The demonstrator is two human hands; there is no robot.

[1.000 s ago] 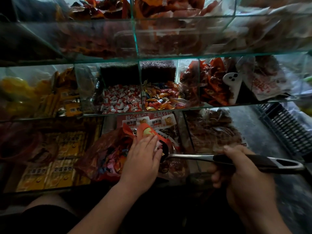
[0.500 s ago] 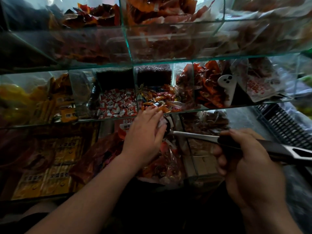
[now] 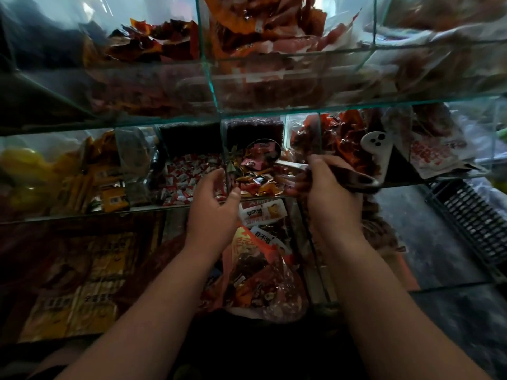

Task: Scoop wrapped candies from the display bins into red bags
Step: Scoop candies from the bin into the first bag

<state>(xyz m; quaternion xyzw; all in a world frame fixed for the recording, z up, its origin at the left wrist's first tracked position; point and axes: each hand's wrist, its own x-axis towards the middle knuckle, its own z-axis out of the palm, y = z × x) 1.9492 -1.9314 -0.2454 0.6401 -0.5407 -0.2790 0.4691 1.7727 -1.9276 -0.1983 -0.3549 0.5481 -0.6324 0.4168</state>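
We lift both hands from the lower shelf: our right hand [image 3: 330,193] raises the loaded metal scoop [image 3: 264,154] over the middle bin's orange-wrapped candies [image 3: 258,182], our left hand [image 3: 212,208] alongside.

A sweet shop: tiered glass display bins [image 3: 216,105] hold wrapped candies [image 3: 181,179].

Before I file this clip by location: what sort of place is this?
Probably a snack or candy shop's bulk display: tiered glass bins hold heaps of wrapped candies, and the right hand works a scoop there.
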